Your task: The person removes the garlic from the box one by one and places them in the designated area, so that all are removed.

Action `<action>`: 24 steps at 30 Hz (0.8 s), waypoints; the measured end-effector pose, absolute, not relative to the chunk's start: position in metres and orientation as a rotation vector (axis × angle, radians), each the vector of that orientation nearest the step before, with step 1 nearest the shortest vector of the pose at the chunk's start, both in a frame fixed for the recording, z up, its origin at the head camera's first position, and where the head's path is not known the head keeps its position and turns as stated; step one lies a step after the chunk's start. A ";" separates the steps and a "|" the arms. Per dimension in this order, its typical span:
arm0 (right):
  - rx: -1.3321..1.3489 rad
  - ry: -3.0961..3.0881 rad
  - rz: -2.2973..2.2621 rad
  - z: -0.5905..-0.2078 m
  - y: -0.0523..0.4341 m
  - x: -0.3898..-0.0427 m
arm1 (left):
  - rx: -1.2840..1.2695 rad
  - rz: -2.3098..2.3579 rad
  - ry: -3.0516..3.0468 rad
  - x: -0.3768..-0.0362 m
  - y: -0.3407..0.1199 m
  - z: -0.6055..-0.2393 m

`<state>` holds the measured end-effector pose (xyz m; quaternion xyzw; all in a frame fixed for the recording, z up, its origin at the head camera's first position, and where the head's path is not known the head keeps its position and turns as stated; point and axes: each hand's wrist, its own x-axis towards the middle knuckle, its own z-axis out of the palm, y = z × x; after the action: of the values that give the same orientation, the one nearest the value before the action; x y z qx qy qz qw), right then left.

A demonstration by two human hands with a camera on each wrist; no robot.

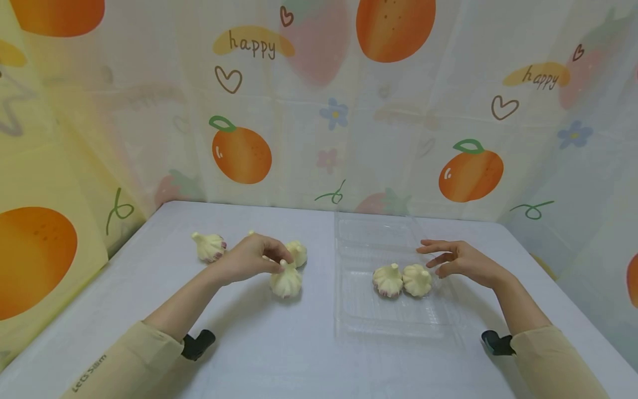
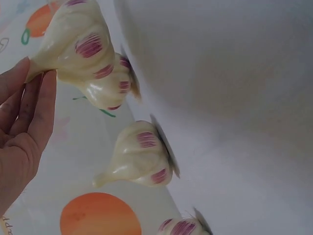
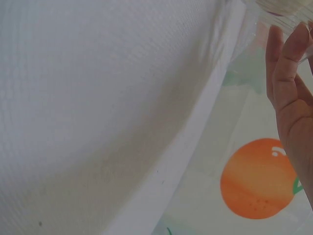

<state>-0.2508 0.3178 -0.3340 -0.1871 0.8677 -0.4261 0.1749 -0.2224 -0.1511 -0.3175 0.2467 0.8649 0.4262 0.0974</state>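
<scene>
Garlic bulbs sitting left of centre and in the tray

The near garlic bulb (image 1: 286,281), cream with purple streaks, is standing stem-up just left of centre, its stem pinched. Two more bulbs (image 1: 401,280) are sitting side by side, touching, in the clear tray (image 1: 349,310) right of centre.

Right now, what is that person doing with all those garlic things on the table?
A person is handling garlic bulbs. The left hand pinches the stem of one garlic bulb that sits on the white table, with more loose bulbs lying nearby. Two bulbs already sit side by side in the clear plastic tray. The right hand hovers open just beside them, holding nothing.
</scene>
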 end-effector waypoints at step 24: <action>-0.512 2.449 -1.214 -0.335 0.319 -0.252 | 0.718 1.244 2.544 -0.226 -0.150 -0.332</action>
<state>-0.2521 0.3185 -0.3345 -0.1812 0.8663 -0.4295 0.1793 -0.2259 -0.1497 -0.3316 0.2444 0.8654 0.4233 0.1099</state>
